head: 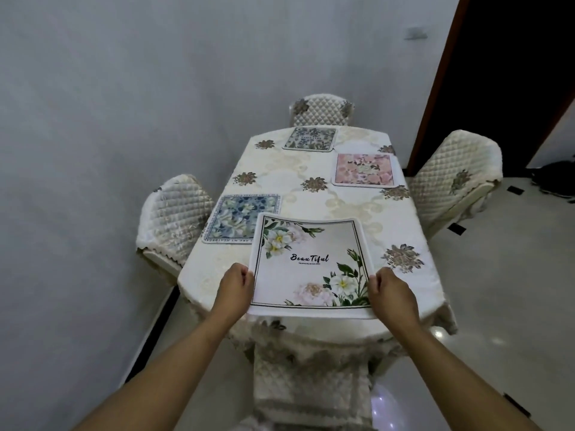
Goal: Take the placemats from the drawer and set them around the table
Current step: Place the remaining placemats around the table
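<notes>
Left hand: the left hand [235, 286] is closed on the left edge of the white mat, thumb on top and fingers tucked under.
Right hand: the right hand [392, 292] is closed on the right edge of the same mat, in the same way.
White mat: the white placemat [311, 269] has white and pink flowers in two corners, a thin dark line all round, and the word "BeauTiful" in the middle. It is held out flat between both hands over the near end of the table. Its far left corner covers a bit of the blue mat. I cannot tell if it is touching the cloth yet.
Blue mat: the blue flower placemat [236, 216] lies flat on the left side of the table, next to the left chair [169, 217].
Pink mat: the pink flower placemat [364, 168] lies flat on the right side, near the right chair [455, 178].
Far mat: the blue-green placemat [310, 138] lies flat at the far end, in front of the far chair [322, 111].
Table: the table [404, 293] has a cream tablecloth with brown flowers on it.
Near chair: the near chair [311, 387] has a quilted cover and is pushed in under the near end, below the white mat.
</notes>
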Action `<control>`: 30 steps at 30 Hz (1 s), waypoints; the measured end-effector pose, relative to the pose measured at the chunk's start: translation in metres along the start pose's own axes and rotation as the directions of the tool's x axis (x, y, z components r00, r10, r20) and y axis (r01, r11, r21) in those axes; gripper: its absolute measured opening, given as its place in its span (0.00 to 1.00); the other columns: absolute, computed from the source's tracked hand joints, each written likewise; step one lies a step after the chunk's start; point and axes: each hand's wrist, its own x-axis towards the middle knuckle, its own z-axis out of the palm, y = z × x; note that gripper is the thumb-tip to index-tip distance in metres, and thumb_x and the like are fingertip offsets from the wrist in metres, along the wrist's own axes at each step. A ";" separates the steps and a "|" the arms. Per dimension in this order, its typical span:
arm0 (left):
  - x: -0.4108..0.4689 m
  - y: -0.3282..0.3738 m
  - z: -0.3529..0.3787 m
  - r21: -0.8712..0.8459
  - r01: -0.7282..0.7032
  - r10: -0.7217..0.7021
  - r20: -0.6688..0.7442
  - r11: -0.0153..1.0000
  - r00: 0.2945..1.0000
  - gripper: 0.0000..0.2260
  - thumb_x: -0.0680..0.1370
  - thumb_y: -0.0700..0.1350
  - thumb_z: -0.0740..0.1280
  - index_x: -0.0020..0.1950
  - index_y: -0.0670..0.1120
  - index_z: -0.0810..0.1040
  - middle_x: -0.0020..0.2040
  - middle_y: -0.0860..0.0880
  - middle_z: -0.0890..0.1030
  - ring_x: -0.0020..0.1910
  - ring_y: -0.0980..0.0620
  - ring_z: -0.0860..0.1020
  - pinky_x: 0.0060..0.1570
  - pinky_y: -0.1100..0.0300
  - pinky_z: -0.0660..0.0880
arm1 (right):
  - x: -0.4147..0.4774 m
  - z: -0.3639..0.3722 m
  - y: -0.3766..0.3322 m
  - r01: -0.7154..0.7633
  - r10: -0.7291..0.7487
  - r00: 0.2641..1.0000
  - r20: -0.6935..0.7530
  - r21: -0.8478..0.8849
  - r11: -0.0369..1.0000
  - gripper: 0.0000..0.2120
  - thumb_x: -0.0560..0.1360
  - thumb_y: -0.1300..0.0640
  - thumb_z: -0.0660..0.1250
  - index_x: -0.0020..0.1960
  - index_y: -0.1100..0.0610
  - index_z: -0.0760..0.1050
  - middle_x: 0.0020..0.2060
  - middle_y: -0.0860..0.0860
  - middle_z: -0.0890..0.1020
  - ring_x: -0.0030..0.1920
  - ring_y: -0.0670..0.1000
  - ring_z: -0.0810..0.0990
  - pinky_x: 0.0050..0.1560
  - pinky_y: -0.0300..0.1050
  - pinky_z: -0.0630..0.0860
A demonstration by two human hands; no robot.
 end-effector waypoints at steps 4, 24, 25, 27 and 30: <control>0.040 -0.029 0.031 0.027 -0.014 0.013 0.024 1.000 1.000 0.12 0.80 0.43 0.57 0.37 0.44 0.67 0.33 0.46 0.71 0.30 0.51 0.69 0.30 0.54 0.63 | 0.028 0.040 0.005 -0.028 0.029 0.999 0.014 -0.035 0.999 0.12 0.80 0.51 0.54 0.43 0.58 0.67 0.33 0.56 0.76 0.37 0.61 0.77 0.35 0.50 0.69; 0.106 -0.143 0.130 0.205 -0.087 0.079 0.043 0.975 0.996 0.08 0.78 0.40 0.63 0.39 0.42 0.71 0.36 0.40 0.76 0.36 0.38 0.74 0.37 0.48 0.71 | 0.048 0.174 0.027 -0.172 0.174 0.985 -0.003 -0.172 0.970 0.12 0.80 0.51 0.54 0.41 0.55 0.63 0.35 0.58 0.79 0.35 0.63 0.78 0.33 0.48 0.63; 0.106 -0.145 0.133 0.233 -0.090 0.084 0.037 0.968 0.996 0.08 0.78 0.41 0.62 0.39 0.41 0.72 0.36 0.40 0.76 0.36 0.38 0.75 0.37 0.48 0.70 | 0.049 0.176 0.028 -0.176 0.178 0.984 -0.002 -0.176 0.968 0.12 0.80 0.51 0.54 0.40 0.56 0.63 0.35 0.58 0.79 0.35 0.63 0.78 0.33 0.48 0.64; 0.102 -0.151 0.141 0.295 -0.105 0.098 0.037 0.950 0.994 0.11 0.77 0.45 0.58 0.39 0.41 0.73 0.36 0.40 0.77 0.35 0.38 0.75 0.37 0.48 0.70 | 0.050 0.183 0.032 -0.172 0.180 0.984 0.017 -0.212 0.962 0.13 0.80 0.50 0.54 0.41 0.56 0.64 0.36 0.58 0.79 0.36 0.62 0.78 0.33 0.48 0.65; 0.096 -0.162 0.152 0.346 -0.144 0.146 0.021 0.927 0.989 0.14 0.76 0.48 0.54 0.39 0.41 0.73 0.35 0.41 0.76 0.35 0.40 0.74 0.38 0.49 0.70 | 0.047 0.194 0.041 -0.151 0.159 0.987 0.010 -0.267 0.952 0.13 0.80 0.51 0.55 0.43 0.58 0.67 0.37 0.59 0.79 0.38 0.62 0.78 0.33 0.49 0.65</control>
